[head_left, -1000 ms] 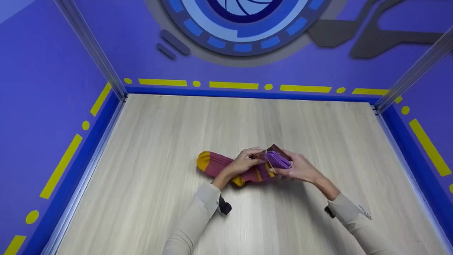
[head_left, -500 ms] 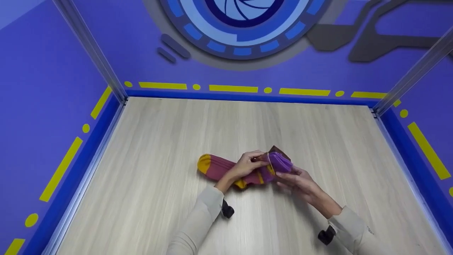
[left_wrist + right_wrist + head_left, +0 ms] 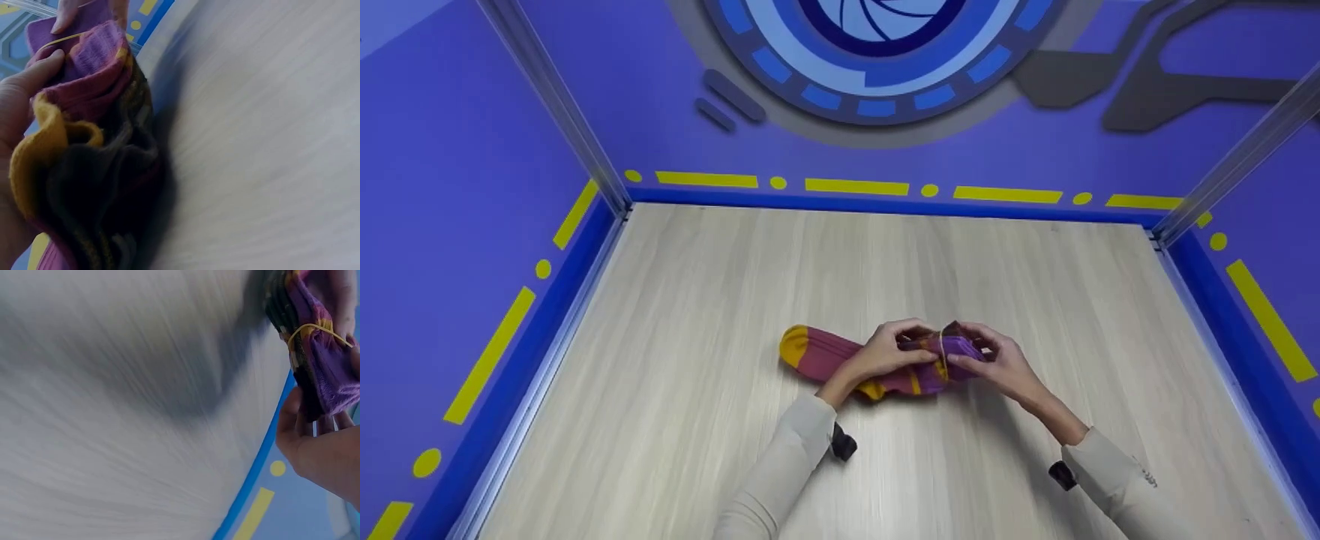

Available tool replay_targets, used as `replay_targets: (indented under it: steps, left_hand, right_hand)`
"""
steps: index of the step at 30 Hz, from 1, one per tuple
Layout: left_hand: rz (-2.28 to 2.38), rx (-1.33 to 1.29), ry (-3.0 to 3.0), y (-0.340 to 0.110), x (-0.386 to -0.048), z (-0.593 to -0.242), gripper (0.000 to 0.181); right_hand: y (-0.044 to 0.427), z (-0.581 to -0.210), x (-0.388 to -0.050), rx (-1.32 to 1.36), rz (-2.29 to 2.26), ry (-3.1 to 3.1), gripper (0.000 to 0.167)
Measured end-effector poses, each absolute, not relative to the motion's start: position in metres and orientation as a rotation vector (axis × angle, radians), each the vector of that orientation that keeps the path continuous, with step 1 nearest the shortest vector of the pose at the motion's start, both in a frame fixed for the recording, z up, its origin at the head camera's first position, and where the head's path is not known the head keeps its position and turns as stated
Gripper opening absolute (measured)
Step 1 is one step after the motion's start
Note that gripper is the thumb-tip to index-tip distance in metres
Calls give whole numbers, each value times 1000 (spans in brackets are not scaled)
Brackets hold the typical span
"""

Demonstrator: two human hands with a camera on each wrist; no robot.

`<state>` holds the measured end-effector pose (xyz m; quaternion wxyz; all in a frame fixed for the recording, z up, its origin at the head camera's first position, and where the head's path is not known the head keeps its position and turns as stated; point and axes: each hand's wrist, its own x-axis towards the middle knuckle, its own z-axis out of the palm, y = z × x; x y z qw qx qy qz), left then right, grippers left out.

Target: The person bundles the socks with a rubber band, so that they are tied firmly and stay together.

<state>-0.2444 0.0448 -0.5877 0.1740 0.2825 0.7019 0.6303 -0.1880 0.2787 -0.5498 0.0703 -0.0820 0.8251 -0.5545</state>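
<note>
A bundle of socks (image 3: 826,355), maroon with mustard toe and heel, lies lengthwise between both hands, its purple cuff end (image 3: 336,377) at the right. A thin yellow rubber band (image 3: 313,325) runs round the bundle near that end; the right wrist view also shows dark layers beneath. My left hand (image 3: 885,351) grips the middle of the socks, thumb on top beside the band. At the cuff end, my right hand (image 3: 1006,367) holds the purple part, thumb close to the band and fingers round the far side. The undersides of the fingers are hidden in the head view.
The bundle is over a light wooden tabletop (image 3: 720,285). Blue panels (image 3: 855,161) with yellow dashes close in the back and both sides, joined by metal corner posts (image 3: 574,112). Black wrist devices (image 3: 844,442) hang below the beige sleeves (image 3: 780,465).
The right hand loosened from the cuff end, dropped slightly, then took hold again closer to the band. The band now sits slightly further right in view. The left hand keeps its grip.
</note>
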Motion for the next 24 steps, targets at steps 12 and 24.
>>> replay_targets:
  steps: [12, 24]
  left_hand:
    - [1754, 818, 1834, 43, -255, -574, 31]
    - [1646, 930, 1782, 39, -256, -576, 20]
  right_hand:
    - [265, -550, -184, -511, -1659, 2830, 34]
    - [261, -551, -177, -418, -1650, 2853, 37]
